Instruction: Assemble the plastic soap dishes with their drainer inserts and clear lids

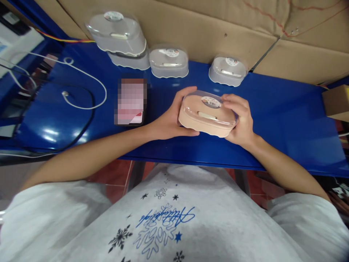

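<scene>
A peach-coloured plastic box (191,122) with a clear lid is held between my two hands, over the front half of the blue table. The lid carries a round printed sticker (211,102) and a pale bar-shaped handle or clip (207,115). My left hand (174,116) grips the box's left end, thumb and fingers on either side. Around the right end my right hand (241,120) is closed, with fingertips on the lid near the sticker. The box is tilted a little, and its underside is hidden.
Similar grey boxes with clear lids stand along the back: a stack (120,36) at left, one box (169,63) in the middle, another (228,71) further right. A phone (131,102) lies left of my hands. White cable (105,87) curls across the blue table (286,120); cardboard (300,62) lines the back.
</scene>
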Available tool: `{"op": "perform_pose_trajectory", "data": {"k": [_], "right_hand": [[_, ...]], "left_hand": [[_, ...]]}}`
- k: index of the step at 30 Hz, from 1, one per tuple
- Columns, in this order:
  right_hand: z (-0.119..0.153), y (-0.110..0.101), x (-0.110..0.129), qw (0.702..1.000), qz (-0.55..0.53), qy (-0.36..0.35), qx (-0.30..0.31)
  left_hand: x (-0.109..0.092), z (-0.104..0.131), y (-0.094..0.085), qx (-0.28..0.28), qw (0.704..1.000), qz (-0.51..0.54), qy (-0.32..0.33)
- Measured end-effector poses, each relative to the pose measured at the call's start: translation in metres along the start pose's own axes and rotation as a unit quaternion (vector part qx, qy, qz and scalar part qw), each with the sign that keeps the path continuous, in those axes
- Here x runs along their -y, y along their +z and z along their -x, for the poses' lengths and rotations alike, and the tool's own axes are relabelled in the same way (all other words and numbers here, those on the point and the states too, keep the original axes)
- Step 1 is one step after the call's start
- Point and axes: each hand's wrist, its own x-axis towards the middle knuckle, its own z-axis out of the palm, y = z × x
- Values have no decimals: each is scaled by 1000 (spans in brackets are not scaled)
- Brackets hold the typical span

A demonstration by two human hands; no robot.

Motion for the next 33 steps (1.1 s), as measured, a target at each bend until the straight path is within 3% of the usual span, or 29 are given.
{"op": "perform_pose_trajectory", "data": {"k": [9,14,24,33], "right_hand": [[-2,-5,0,995,-42,24,93],[-6,-10,12,996,-28,34,82],[-11,-13,22,996,-30,67,44],[-13,-15,23,991,-16,83,100]], "left_hand": [[-6,-1,-5,27,978,186,-87],[-7,-4,-3,-7,952,271,-138],[-11,-9,-3,-19,958,250,-142],[-11,-8,-5,-24,963,233,-137]]}}
